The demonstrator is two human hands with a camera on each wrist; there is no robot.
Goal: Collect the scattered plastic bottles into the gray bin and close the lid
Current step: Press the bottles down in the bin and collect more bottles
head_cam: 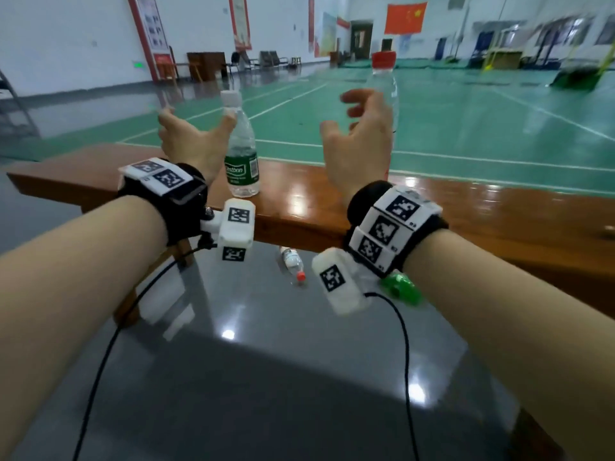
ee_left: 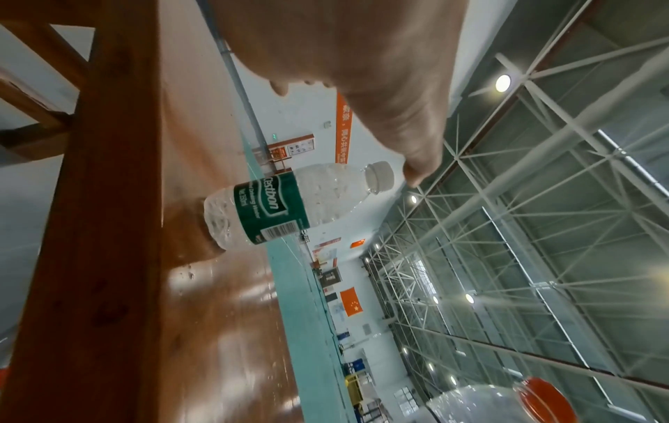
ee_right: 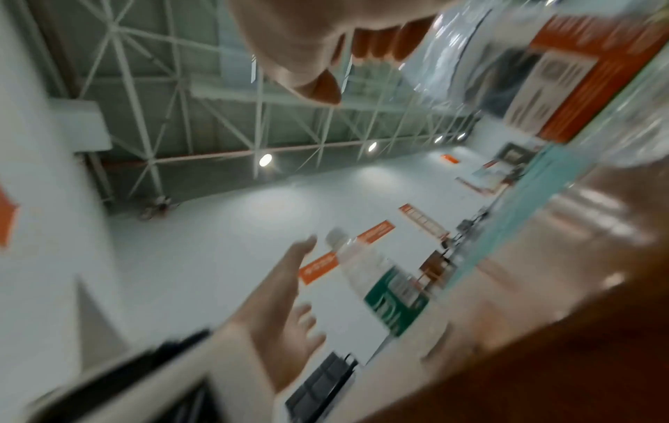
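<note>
- Both forearms reach forward from the bottom of the head view, each wearing a black wrist strap with white marker blocks and a black cable.
- Left hand point(head_cam: 189, 141) hovers above the wooden surface point(head_cam: 332, 197), its fingers and thumb spread wide; the thumb tip lies close by the neck of the green-label bottle point(head_cam: 240, 151), and the pictures do not settle whether it touches. It holds nothing.
- That green-label bottle stands upright on the surface near its front edge, clear plastic with a white cap and a dark green band with a barcode; the left wrist view shows it point(ee_left: 289, 206) apart from the fingers.
- Below the surface edge, a small clear bottle with a red cap point(head_cam: 293, 266) lies on its side on the gray floor, and a green bottle point(head_cam: 401, 287) shows partly behind the right wrist.
- Right hand point(head_cam: 359, 141) is raised with fingers loosely spread and slightly curved, just in front of the red-cap bottle point(head_cam: 386, 81).
- That tall, clear red-cap bottle stands upright behind the hand; whether the fingers touch it I cannot tell, since the right wrist view is blurred.
</note>
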